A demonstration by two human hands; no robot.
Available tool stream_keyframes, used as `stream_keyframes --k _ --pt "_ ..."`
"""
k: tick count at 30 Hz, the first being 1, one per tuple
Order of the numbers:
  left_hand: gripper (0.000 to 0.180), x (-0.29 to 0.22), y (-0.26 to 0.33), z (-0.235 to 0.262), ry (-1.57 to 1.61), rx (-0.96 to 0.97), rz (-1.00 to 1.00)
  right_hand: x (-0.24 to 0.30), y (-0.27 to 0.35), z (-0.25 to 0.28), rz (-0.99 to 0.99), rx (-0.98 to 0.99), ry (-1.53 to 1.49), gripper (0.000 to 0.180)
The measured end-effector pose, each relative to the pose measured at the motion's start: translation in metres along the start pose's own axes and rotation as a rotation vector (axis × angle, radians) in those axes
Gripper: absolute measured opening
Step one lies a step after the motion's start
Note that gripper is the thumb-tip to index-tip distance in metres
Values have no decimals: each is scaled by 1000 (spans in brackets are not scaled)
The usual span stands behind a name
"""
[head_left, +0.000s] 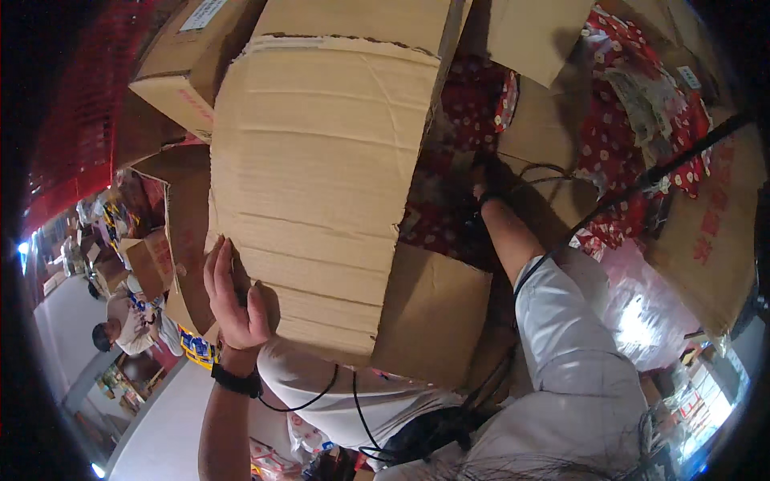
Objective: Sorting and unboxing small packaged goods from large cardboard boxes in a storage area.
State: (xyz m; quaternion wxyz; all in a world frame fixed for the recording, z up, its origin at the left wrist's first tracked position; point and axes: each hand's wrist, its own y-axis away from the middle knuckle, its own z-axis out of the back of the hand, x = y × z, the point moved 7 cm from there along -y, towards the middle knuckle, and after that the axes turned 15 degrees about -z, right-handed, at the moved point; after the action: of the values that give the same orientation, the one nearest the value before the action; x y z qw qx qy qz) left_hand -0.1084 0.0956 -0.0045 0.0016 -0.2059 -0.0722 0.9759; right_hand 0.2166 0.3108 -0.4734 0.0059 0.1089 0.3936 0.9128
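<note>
A large cardboard flap [321, 184] of a box fills the upper middle of the head view. My left hand [234, 297] rests against its lower left edge, fingers stretched upward and thumb apart. On the other side, my right forearm reaches into the shaded opening of the box. There my right hand [481, 172] is in deep shadow, its fingers hidden. Around it lies red packaging with a pale flower pattern [469, 104]. Whether the right hand holds any of it cannot be made out. A smaller flap [433, 317] hangs at the near side, against my body.
Another carton [180, 84] stands at the upper left. Red patterned wrapping [618, 112] and clear plastic [646, 305] lie to the right, beside a cardboard panel [710, 232]. A dark cable [634, 188] crosses there. A person [132, 321] sits at the far left among goods.
</note>
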Motion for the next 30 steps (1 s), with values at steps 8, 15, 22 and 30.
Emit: stream_keyframes --k 8,15,22,30 --pt "69 4 2 -7 73 -24 57 -1 -31 -26 -2 108 -134 26" --pt "73 -1 -1 -4 -20 65 66 0 -30 -37 35 510 -385 26" --pt "72 -2 -2 -2 -74 73 22 21 8 -63 79 764 -463 27" --pt "70 -3 -4 -1 -61 98 16 41 23 -68 105 705 -446 28"
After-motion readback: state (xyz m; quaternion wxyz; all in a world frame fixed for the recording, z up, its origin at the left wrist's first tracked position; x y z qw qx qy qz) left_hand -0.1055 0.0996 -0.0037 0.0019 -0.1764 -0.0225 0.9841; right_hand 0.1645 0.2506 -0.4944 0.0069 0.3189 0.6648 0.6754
